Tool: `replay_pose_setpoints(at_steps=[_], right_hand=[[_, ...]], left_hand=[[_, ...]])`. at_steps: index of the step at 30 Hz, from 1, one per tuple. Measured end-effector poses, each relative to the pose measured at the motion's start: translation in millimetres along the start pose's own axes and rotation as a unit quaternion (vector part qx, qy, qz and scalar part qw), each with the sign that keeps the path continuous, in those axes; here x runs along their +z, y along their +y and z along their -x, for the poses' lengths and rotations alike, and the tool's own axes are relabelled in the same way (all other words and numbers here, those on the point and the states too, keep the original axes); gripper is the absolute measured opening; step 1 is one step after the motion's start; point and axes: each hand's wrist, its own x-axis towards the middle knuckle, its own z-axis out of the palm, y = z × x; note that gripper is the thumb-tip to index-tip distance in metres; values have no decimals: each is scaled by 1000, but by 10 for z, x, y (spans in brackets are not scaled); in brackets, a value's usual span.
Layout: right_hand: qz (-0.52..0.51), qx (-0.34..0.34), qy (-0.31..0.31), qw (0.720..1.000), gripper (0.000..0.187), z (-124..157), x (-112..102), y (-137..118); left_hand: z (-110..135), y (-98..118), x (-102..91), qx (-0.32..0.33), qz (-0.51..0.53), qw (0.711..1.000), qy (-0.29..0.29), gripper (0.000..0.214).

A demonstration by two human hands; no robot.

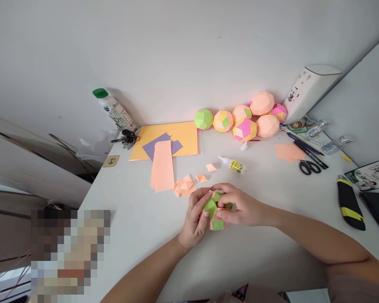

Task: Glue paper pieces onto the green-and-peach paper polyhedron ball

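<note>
Between my two hands is a partly formed paper ball (211, 208) of green and peach folded pieces, with a dark gap in its upper side. My left hand (196, 221) wraps its left side, thumb on a green face. The fingers of my right hand (238, 206) pinch the ball's right edge; their tips partly hide it. Beyond my hands lie loose folded peach paper pieces (185, 186), a single small piece (211, 167) and an uncapped glue bottle (233, 164) on its side.
Peach paper strips (163, 166) overlap purple paper (177, 147) and a yellow sheet stack (186, 130). Finished paper balls (241, 114) line the wall. Scissors (309, 167), pens (306, 147) and a black-and-yellow box cutter (350, 204) lie right. A green-capped bottle (116, 111) stands back left.
</note>
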Motion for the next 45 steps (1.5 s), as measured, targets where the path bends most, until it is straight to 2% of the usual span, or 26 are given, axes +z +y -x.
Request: replay_pose_setpoints(at_steps=[9,15,45], right_hand=[[-32,25,-13,999,18,3,3,-13],[-25,48,-25,998,21,2,-1,-2],[-46,36,-39,998,25,-5,-19,-1]], left_hand=[[-8,13,1,17,-19,1000,-6,51],[0,4,6,26,-32,999,-10,49],[-26,1,0,38,-31,999,-23,48]])
